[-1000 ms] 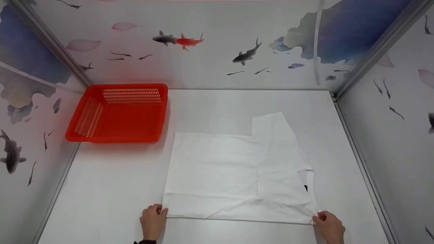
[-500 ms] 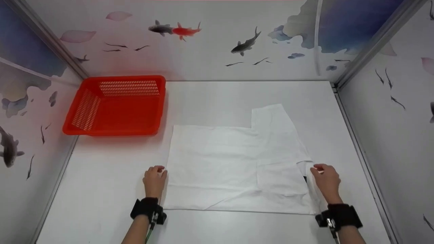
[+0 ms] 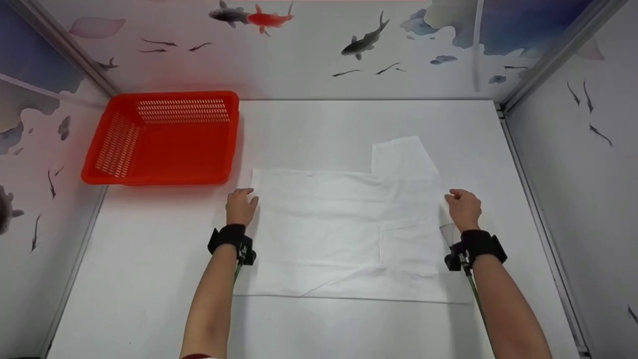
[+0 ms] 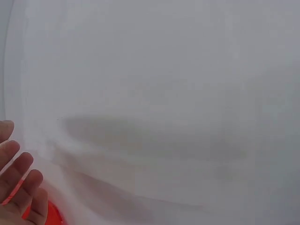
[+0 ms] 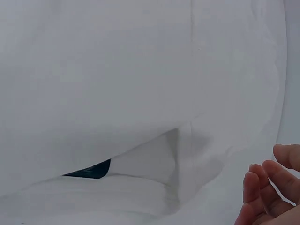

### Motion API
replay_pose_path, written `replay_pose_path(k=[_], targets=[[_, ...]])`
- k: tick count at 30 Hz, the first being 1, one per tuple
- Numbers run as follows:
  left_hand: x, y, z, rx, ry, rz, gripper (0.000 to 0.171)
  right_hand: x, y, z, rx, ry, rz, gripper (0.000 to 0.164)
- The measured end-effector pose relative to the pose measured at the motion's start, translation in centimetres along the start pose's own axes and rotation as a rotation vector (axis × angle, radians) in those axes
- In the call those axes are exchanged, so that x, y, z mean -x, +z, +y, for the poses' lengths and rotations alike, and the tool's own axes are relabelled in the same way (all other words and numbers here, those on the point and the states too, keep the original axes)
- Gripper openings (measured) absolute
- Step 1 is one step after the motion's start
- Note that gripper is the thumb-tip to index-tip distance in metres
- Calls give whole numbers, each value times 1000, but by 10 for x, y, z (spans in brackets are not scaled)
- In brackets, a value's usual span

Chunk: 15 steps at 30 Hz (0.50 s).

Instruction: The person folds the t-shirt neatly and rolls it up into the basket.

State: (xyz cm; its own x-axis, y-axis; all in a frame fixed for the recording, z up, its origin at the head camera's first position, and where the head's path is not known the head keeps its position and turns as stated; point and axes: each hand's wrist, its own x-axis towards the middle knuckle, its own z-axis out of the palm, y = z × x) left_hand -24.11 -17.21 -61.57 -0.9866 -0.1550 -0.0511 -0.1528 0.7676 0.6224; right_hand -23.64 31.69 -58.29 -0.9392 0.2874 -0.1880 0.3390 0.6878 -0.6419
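Note:
A white T-shirt (image 3: 314, 229) lies flat and partly folded, one sleeve (image 3: 398, 154) pointing to the back. Its neckline is on the right, where a dark label (image 5: 91, 169) shows in the right wrist view. My left hand (image 3: 240, 207) is over the shirt's left edge near the back corner, its fingers loosely bent and holding nothing. By the right edge, beyond the neckline, my right hand (image 3: 463, 208) hovers with relaxed fingers and nothing between them. In the wrist views the fingers (image 4: 21, 180) of the left hand and the fingers (image 5: 276, 180) of the right are apart from the cloth.
A red plastic basket (image 3: 182, 180) with slotted sides stands at the back left of the white table (image 3: 309, 329). Walls printed with fish enclose the table at the back (image 3: 299, 65) and both sides. Each wrist wears a black strap with a camera and cable.
Both hands have let go of the shirt's front corners and moved away from me along its left and right sides. The shirt keeps its shape; the head view has tilted slightly down.

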Motion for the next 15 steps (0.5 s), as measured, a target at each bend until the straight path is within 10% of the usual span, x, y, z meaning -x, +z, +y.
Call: replay_pose_path(k=[15], targets=[[-63,-5,24,-111,51,10,31,-42,3,-19,-18,17,-70,44]])
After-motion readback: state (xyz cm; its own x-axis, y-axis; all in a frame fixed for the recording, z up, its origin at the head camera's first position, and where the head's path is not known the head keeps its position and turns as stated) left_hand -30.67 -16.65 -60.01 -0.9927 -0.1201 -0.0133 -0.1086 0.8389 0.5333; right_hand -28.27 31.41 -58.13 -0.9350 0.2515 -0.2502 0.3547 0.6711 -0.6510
